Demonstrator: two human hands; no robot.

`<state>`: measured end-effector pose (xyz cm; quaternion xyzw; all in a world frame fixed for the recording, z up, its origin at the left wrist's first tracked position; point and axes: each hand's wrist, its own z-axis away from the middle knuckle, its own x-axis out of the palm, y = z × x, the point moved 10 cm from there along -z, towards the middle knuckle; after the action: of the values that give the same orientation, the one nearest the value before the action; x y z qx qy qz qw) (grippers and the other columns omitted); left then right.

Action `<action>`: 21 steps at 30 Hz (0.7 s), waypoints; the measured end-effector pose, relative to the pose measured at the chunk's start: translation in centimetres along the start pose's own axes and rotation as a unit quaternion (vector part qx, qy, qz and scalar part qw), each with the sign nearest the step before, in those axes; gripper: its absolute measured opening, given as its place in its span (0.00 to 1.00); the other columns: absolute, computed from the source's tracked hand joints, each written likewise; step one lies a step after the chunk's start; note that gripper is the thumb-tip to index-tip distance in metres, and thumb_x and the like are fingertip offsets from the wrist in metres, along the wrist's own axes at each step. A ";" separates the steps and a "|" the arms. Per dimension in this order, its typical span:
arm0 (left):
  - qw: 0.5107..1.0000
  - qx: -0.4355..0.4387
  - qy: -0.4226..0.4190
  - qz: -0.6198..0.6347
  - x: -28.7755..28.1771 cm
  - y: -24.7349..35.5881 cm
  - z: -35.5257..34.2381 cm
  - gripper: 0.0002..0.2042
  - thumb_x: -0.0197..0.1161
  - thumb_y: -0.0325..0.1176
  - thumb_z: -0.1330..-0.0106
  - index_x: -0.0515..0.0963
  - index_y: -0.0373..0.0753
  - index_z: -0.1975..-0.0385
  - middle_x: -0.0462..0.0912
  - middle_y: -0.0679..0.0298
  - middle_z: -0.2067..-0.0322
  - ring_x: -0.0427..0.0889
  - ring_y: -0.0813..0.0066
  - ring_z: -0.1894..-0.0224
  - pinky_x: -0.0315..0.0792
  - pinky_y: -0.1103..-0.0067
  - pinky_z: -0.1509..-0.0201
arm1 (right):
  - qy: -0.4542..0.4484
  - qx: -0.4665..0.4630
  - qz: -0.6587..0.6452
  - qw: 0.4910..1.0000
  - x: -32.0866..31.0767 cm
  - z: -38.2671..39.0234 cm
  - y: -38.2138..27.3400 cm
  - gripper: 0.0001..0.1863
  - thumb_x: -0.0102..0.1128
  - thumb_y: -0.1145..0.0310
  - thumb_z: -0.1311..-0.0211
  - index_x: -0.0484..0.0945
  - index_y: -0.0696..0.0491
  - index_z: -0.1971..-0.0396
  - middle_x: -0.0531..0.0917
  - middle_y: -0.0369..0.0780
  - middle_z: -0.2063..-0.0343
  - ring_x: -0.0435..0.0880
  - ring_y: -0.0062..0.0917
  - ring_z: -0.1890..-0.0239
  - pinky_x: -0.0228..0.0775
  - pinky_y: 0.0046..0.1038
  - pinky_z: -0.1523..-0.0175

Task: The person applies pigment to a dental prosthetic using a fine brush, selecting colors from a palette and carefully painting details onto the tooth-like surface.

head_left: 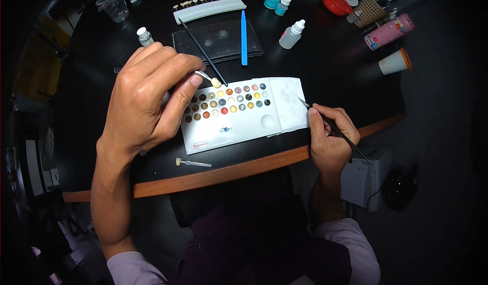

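My left hand [145, 94] is raised at the left of a white palette [239, 138] with rows of coloured paste dots. Its fingers pinch a thin metal holder, seemingly tweezers [203, 75], with a small cream tooth crown [216, 83] at the tip, above the palette's upper rows. My right hand [331, 138] grips a fine dark-handled paintbrush [341, 132] like a pen. The brush tip is at the white mixing sheet [288, 107] on the palette's right part; whether it touches cannot be seen. A tooth-shaped shade tab [196, 163] lies near the table's front edge.
Behind the palette are a dark slab [223, 41], another brush [203, 51], a blue stick [244, 38] and a white rack [211, 10] of tooth samples. Small bottles [292, 34], a clear cup [114, 4], a paper cup [394, 62] and a pink flask [389, 32] stand around.
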<state>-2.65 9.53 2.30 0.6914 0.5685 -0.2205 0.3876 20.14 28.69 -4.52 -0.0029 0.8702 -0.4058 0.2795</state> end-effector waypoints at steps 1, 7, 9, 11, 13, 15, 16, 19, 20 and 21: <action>1.000 0.000 -0.002 -0.002 0.0 0.0 0.0 0.06 0.66 0.24 0.35 0.86 0.31 0.61 0.82 0.59 0.74 0.76 0.70 0.72 0.69 0.71 0.64 | 0.006 0.011 0.002 1.000 -0.1 0.1 0.2 0.03 0.74 0.79 0.40 0.89 0.59 0.66 0.84 0.37 0.75 0.75 0.12 0.77 0.57 0.18 0.75; 1.000 0.003 0.004 0.001 -0.2 0.1 0.1 0.06 0.66 0.24 0.34 0.86 0.31 0.61 0.82 0.59 0.74 0.76 0.70 0.72 0.68 0.71 0.63 | 0.023 0.020 0.055 0.998 -0.6 0.3 -0.1 0.05 0.74 0.78 0.38 0.86 0.59 0.73 0.83 0.36 0.76 0.74 0.12 0.78 0.57 0.18 0.75; 1.000 0.005 0.007 0.001 -0.1 0.1 0.0 0.06 0.66 0.25 0.34 0.86 0.31 0.61 0.82 0.59 0.74 0.76 0.70 0.72 0.68 0.71 0.63 | 0.021 0.015 0.014 1.000 -0.3 0.3 -0.1 0.05 0.73 0.78 0.37 0.85 0.60 0.71 0.83 0.36 0.76 0.74 0.11 0.78 0.58 0.17 0.75; 1.000 0.007 0.008 0.002 0.0 0.2 -0.1 0.06 0.66 0.25 0.34 0.86 0.32 0.61 0.82 0.59 0.74 0.76 0.70 0.72 0.68 0.71 0.63 | 0.019 0.010 -0.027 0.999 0.2 0.4 -0.7 0.05 0.72 0.78 0.36 0.84 0.60 0.70 0.83 0.37 0.76 0.75 0.11 0.77 0.58 0.17 0.75; 1.000 0.011 0.003 0.002 0.1 0.3 0.0 0.06 0.66 0.25 0.34 0.86 0.32 0.61 0.81 0.60 0.74 0.76 0.70 0.72 0.69 0.71 0.63 | -0.016 0.066 -0.252 0.965 1.7 0.6 -1.4 0.04 0.70 0.79 0.34 0.83 0.62 0.65 0.83 0.36 0.76 0.75 0.09 0.78 0.59 0.16 0.74; 1.000 0.011 0.003 0.003 0.0 0.3 0.1 0.06 0.66 0.25 0.34 0.86 0.32 0.61 0.81 0.60 0.74 0.76 0.70 0.72 0.69 0.71 0.63 | -0.074 0.040 -0.248 0.965 2.7 0.5 -2.3 0.03 0.68 0.80 0.34 0.83 0.63 0.65 0.83 0.36 0.77 0.75 0.08 0.78 0.59 0.15 0.74; 1.000 0.013 0.004 0.004 -0.2 0.3 0.1 0.06 0.66 0.25 0.35 0.86 0.32 0.61 0.81 0.60 0.74 0.76 0.70 0.72 0.69 0.71 0.63 | -0.132 0.013 -0.243 0.961 3.6 0.5 -3.2 0.02 0.66 0.81 0.34 0.82 0.63 0.64 0.83 0.36 0.78 0.75 0.07 0.78 0.59 0.15 0.74; 1.000 0.016 0.008 0.001 -0.3 0.3 0.2 0.06 0.66 0.24 0.35 0.86 0.32 0.61 0.81 0.60 0.74 0.76 0.70 0.72 0.68 0.71 0.63 | -0.150 0.052 -0.272 0.949 4.5 0.5 -2.6 0.02 0.61 0.83 0.36 0.82 0.63 0.66 0.82 0.34 0.80 0.73 0.06 0.79 0.58 0.14 0.74; 1.000 0.014 0.009 0.001 -0.3 0.3 0.1 0.06 0.66 0.24 0.35 0.86 0.32 0.61 0.81 0.60 0.74 0.76 0.70 0.72 0.68 0.71 0.63 | -0.152 0.053 -0.271 0.949 4.5 0.5 -2.4 0.02 0.61 0.83 0.36 0.82 0.63 0.66 0.82 0.34 0.80 0.73 0.06 0.79 0.58 0.14 0.74; 1.000 0.019 0.011 0.000 -0.4 0.5 0.1 0.06 0.66 0.24 0.35 0.86 0.32 0.61 0.81 0.60 0.74 0.76 0.70 0.72 0.68 0.71 0.63 | -0.159 0.041 -0.263 0.951 4.6 0.5 -2.3 0.03 0.59 0.84 0.38 0.82 0.63 0.68 0.82 0.35 0.80 0.74 0.05 0.79 0.58 0.13 0.74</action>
<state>-2.29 9.21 2.65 0.7008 0.5685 -0.2239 0.3683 16.03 25.75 -5.38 -0.2849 0.7656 -0.4944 0.2972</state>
